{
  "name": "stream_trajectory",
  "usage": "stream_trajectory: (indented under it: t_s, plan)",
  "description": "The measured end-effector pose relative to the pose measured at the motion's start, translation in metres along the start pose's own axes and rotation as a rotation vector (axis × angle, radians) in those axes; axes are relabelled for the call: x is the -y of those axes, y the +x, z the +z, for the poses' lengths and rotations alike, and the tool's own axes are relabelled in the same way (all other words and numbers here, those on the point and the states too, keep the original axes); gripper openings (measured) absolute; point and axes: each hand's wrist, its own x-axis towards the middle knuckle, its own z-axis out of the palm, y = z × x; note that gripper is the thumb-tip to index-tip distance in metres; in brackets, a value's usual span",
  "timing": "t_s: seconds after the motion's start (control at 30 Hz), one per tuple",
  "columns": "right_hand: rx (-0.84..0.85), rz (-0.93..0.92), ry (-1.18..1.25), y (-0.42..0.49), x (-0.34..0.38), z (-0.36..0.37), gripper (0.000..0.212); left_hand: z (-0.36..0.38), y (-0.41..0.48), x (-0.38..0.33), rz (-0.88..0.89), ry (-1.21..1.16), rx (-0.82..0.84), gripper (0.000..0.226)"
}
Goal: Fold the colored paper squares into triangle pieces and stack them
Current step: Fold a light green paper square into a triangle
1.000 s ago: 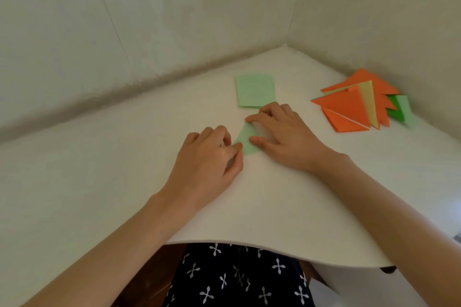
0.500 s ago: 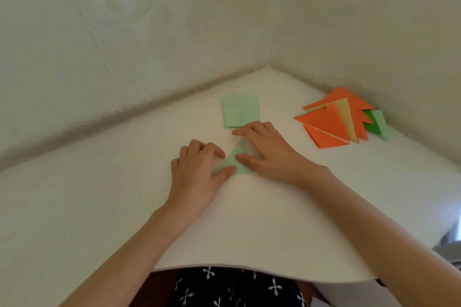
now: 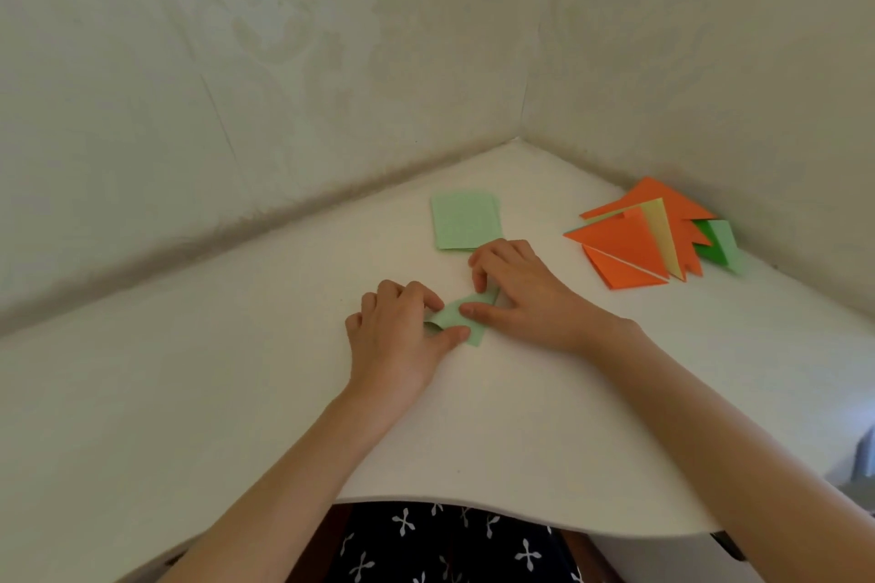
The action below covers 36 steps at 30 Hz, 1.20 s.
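Changed since half a second back: light green piece (image 3: 461,322), then a flat triangle under the hands, now bowed up at its left end, a fold in progress.

Item: light green piece. Location: on the white table (image 3: 236,393), between the two hands, near the table's middle.

Handling, as judged: thin paper, near weightless and limp. It creases readily and for good, and slides on the smooth top unless pinned. Best taken at corners and edges, one end held down while the other is turned over.

Left hand (image 3: 402,336): thumb and curled forefinger pinch the raised left end.

Right hand (image 3: 530,298): fingers curled, thumb tip pressed on the paper, forefinger at its far tip.

Beyond: stack of green squares (image 3: 466,220), unfolded, just behind the right hand. Pile of folded triangles (image 3: 629,241), orange, yellow and green, well to the right by the wall (image 3: 710,85).
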Motion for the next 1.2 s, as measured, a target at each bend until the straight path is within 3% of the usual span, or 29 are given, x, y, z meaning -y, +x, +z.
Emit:
stream_trajectory:
  t_s: [0.13, 0.27, 0.37, 0.5, 0.63, 0.77, 0.9, 1.0, 1.1, 1.2]
  plan:
    - [-0.017, 0.001, 0.031, -0.002, 0.001, -0.002, 0.030, -0.005, 0.009, -0.002, -0.035, -0.121, 0.083, 0.037]
    - [0.000, -0.018, 0.024, -0.003, 0.004, -0.003, 0.039, -0.012, 0.018, -0.005, -0.041, -0.065, 0.212, 0.042]
    - [0.006, -0.003, 0.029, -0.003, 0.006, -0.003, 0.030, -0.013, 0.023, -0.008, -0.045, -0.056, 0.241, 0.034]
    - [0.015, -0.007, 0.082, -0.005, 0.008, -0.005, 0.020, -0.011, 0.022, -0.007, 0.014, -0.079, 0.222, 0.021]
    - [0.019, 0.027, 0.222, -0.008, 0.013, -0.015, 0.020, -0.012, 0.022, -0.007, 0.095, -0.192, 0.170, 0.024]
    - [-0.069, 0.019, 0.317, -0.019, 0.010, -0.036, 0.013, -0.016, 0.030, -0.019, 0.307, -0.237, 0.026, 0.023]
    - [-0.462, -0.085, 0.020, -0.034, -0.015, -0.049, 0.009, -0.008, 0.043, -0.036, 0.540, -0.205, -0.189, 0.013]
    - [-0.711, -0.036, -0.330, -0.046, -0.044, -0.057, 0.010, 0.003, 0.056, -0.041, 0.591, -0.127, -0.259, 0.025]
    - [-0.720, 0.093, -0.436, -0.056, -0.071, -0.058, 0.014, 0.013, 0.068, -0.031, 0.594, -0.066, -0.233, 0.024]
    - [-0.598, 0.195, -0.487, -0.056, -0.084, -0.051, 0.014, 0.021, 0.077, -0.012, 0.527, -0.003, -0.184, 0.023]
